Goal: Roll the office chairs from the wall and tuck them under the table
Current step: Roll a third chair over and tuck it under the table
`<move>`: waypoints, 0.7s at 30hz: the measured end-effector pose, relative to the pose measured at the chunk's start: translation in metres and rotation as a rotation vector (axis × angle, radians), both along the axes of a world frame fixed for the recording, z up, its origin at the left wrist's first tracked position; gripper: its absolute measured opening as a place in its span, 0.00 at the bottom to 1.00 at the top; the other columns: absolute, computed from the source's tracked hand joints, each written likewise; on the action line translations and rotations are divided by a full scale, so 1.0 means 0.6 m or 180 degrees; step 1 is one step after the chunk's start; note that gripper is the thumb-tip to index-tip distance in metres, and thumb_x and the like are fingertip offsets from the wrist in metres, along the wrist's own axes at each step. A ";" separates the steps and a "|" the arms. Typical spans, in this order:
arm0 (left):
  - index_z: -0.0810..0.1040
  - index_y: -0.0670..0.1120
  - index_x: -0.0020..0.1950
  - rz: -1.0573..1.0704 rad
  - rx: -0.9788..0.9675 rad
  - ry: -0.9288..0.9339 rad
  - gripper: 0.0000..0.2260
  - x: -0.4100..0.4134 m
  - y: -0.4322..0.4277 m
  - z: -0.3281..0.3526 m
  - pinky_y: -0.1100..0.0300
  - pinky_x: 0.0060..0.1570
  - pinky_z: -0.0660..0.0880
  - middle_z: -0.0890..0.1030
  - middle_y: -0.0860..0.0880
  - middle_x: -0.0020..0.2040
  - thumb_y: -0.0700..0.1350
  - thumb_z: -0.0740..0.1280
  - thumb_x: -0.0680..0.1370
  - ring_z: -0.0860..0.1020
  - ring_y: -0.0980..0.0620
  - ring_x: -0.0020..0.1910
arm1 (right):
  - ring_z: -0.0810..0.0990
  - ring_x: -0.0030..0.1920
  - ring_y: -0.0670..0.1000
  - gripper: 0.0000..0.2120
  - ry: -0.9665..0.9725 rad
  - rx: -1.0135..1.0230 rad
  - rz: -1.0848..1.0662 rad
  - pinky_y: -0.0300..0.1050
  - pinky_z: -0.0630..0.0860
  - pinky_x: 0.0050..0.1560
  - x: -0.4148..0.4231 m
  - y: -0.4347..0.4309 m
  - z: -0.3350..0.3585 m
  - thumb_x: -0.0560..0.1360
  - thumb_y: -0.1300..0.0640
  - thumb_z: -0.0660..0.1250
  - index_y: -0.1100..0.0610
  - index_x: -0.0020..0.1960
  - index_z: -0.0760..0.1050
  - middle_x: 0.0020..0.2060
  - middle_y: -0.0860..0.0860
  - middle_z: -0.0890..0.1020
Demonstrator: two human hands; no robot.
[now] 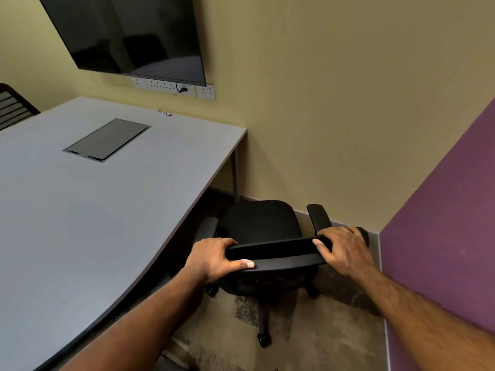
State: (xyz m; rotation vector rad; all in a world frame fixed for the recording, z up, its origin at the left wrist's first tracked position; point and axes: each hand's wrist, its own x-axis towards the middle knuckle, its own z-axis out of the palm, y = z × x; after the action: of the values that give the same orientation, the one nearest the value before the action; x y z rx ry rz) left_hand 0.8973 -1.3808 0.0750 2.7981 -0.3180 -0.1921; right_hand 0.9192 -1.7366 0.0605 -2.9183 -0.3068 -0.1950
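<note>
A black office chair (258, 223) on castors stands in the corner, between the grey table (88, 210) on its left and the purple wall on its right. My left hand (214, 258) grips the left end of the backrest's top edge. My right hand (345, 250) grips the right end of the same edge. The seat faces the yellow wall. The chair's left armrest lies close to the table's edge, and the right armrest sticks out toward the wall. One castor leg points back toward me.
A dark screen (128, 36) hangs on the yellow wall above a row of sockets (171, 88). A cable hatch (107, 139) is set in the tabletop. Another chair's back (13, 105) shows at the far left. A table leg (235, 175) stands near the corner.
</note>
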 end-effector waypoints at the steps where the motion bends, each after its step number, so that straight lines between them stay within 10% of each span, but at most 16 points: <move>1: 0.78 0.58 0.65 0.0052 -0.0014 -0.0032 0.46 0.008 0.001 -0.001 0.58 0.51 0.78 0.83 0.58 0.55 0.87 0.51 0.61 0.81 0.56 0.53 | 0.79 0.58 0.51 0.19 0.0009 -0.0030 0.0014 0.56 0.64 0.67 0.018 0.001 0.002 0.78 0.39 0.58 0.49 0.56 0.80 0.54 0.46 0.84; 21: 0.80 0.57 0.60 0.1349 -0.0157 -0.0190 0.44 0.123 -0.044 0.003 0.59 0.47 0.78 0.82 0.61 0.50 0.86 0.50 0.62 0.79 0.60 0.48 | 0.72 0.67 0.52 0.22 0.0184 -0.0241 0.0311 0.74 0.59 0.67 0.351 0.031 -0.007 0.80 0.37 0.56 0.49 0.62 0.78 0.62 0.48 0.79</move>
State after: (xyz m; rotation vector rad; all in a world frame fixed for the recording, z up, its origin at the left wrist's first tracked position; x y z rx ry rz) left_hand 0.9713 -1.4072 0.0766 2.7478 0.2553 -0.0017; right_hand 1.1296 -1.7181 0.0564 -2.9679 -0.4559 -0.0858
